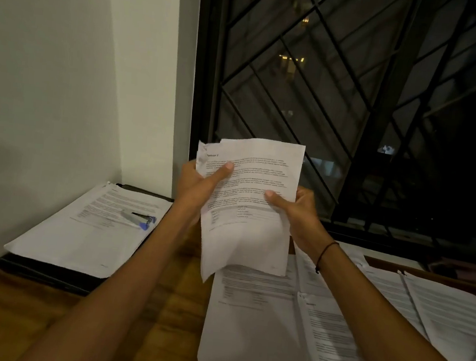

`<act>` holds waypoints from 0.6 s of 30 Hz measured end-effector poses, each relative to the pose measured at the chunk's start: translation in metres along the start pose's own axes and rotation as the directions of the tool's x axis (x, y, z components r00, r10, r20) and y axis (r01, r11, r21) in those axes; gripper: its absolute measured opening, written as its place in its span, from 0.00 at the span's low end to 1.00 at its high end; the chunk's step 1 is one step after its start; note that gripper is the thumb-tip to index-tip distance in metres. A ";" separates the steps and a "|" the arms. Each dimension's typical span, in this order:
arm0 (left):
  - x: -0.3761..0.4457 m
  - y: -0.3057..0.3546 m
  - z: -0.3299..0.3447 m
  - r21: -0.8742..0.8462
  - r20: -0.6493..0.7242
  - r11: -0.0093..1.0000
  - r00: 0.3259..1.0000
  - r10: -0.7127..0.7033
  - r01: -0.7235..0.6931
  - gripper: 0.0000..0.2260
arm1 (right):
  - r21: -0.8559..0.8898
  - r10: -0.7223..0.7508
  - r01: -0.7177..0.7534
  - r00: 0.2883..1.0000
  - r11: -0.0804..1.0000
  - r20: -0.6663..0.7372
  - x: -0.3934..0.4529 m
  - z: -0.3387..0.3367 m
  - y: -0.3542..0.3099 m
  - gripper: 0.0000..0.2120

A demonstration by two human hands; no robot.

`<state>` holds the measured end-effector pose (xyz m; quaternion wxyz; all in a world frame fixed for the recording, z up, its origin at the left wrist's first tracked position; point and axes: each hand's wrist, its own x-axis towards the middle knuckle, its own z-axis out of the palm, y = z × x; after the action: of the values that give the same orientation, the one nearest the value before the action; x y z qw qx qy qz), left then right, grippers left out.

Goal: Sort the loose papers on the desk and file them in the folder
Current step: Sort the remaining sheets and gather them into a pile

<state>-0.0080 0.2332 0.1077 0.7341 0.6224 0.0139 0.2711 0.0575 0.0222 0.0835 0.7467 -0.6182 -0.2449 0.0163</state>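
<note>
Head view shows both hands, left hand (201,182) and right hand (295,207), pinching sagging papers (249,199) (corner already torn), so tugging apart could rip them.

White wall (51,72), barred dark window (358,90), wooden desk (11,318)

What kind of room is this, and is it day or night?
Probably a home study corner at night: a wooden desk against a white wall, printed papers spread on it, a stapler on one stack, and a barred window showing darkness outside.
</note>
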 end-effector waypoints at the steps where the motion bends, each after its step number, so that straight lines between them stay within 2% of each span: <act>1: -0.004 -0.005 0.002 0.031 -0.002 0.999 1.000 -0.011 0.011 0.14 | -0.023 0.017 -0.017 1.000 1.000 -0.017 -0.003 -0.001 0.004 0.17; 5: -0.022 -0.050 -0.002 0.127 0.096 0.989 0.991 -0.093 0.080 0.18 | -0.154 0.089 -0.098 0.994 0.983 -0.066 -0.016 -0.006 0.041 0.16; 10: -0.026 -0.053 -0.001 0.190 0.094 0.973 0.984 -0.152 0.132 0.17 | -0.265 0.072 -0.090 0.995 0.960 -0.074 -0.011 -0.014 0.047 0.21; 15: -0.028 -0.048 0.000 0.288 0.167 0.943 0.961 -0.222 0.168 0.17 | -0.357 0.139 -0.115 0.989 0.927 0.041 -0.021 -0.036 0.028 0.21; 18: -0.035 -0.062 -0.010 0.352 0.121 0.910 0.954 -0.276 0.219 0.19 | -0.505 0.213 -0.125 0.970 0.854 0.119 -0.042 -0.060 0.028 0.11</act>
<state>-0.0179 0.2228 0.0368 0.6447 0.7516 0.0768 0.1160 0.0518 -0.0394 0.0357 0.5355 -0.8039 -0.2486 0.0717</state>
